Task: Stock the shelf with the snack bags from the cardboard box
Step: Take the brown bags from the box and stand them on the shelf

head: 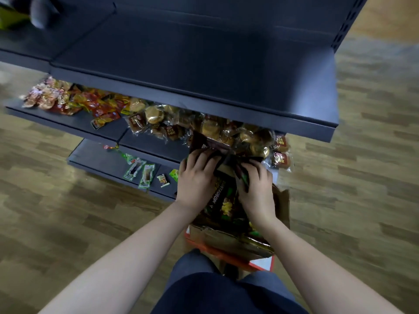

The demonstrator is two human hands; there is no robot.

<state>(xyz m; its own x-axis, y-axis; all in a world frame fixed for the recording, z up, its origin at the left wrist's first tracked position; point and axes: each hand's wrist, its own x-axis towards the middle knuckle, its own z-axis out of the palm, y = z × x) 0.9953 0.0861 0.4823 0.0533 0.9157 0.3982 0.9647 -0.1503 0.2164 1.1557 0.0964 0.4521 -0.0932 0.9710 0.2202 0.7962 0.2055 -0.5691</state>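
Nearest, the cardboard box (pixel 229 240) sits on the floor (pixel 68 211) just ahead of the person's knees, dark snack bags (pixel 223 200) packed inside. Both hands reach forward into its far end: the left hand (pixel 196 180) and the right hand (pixel 256 186) curl their fingers round a dark bag, level and side by side. Just beyond lies the middle shelf (pixel 145 141), crowded with wrapped buns (pixel 155 115); the top shelf (pixel 192 71) stands bare above.

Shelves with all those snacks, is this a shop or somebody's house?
Most likely a small shop. Dark metal shelves stand in tiers, with wrapped cakes and red snack packets heaped on them, and both hands grip dark snack bags over a cardboard box.
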